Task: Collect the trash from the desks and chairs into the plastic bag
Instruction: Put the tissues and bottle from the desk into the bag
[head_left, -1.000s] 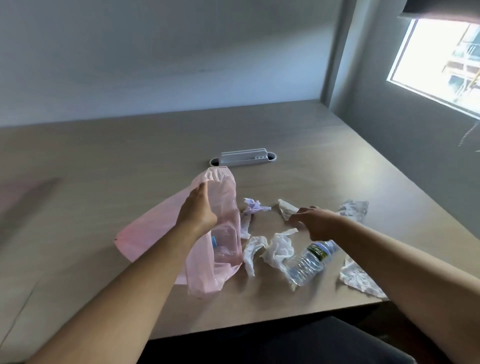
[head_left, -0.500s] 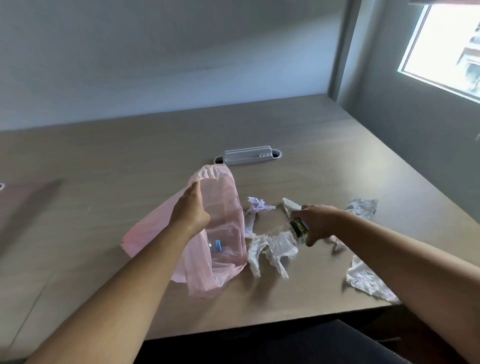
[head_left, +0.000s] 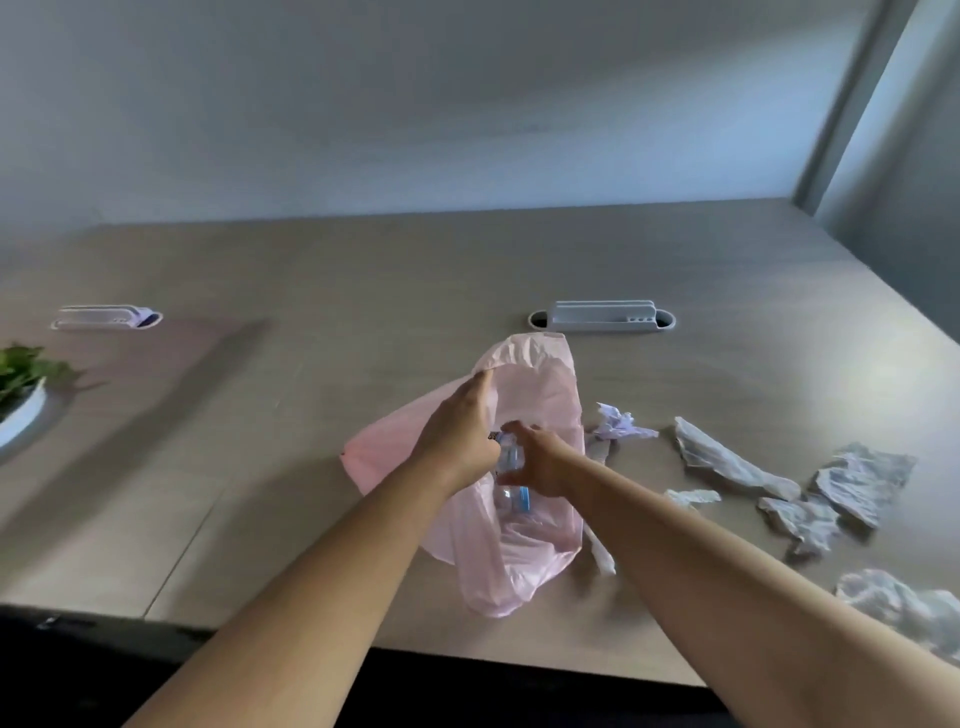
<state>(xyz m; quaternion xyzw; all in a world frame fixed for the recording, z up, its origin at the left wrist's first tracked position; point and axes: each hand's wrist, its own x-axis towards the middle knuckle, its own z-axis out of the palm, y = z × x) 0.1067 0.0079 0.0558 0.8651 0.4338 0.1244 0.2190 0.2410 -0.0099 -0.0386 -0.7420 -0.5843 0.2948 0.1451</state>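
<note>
A pink plastic bag (head_left: 540, 395) lies on the wooden desk (head_left: 363, 291) with its mouth held up. My left hand (head_left: 462, 431) grips the bag's rim on the left. My right hand (head_left: 537, 460) grips a clear plastic bottle (head_left: 509, 454) inside the bag's mouth. Another bottle with a blue cap (head_left: 514, 499) shows through the bag below it. To the right lie a crumpled purple-white paper (head_left: 618, 423), several crumpled clear wrappers (head_left: 727, 460) and a white tissue strip (head_left: 600, 553).
A grey cable-port cover (head_left: 602, 316) is set in the desk behind the bag, and a second one (head_left: 106, 317) sits far left. A potted plant in a white bowl (head_left: 21, 395) stands at the left edge. The desk's front edge runs just below my forearms.
My right hand picked the bottle up from the desk and carried it left into the bag's mouth. The white tissue pile by the bag is mostly gone. The view swung left.
</note>
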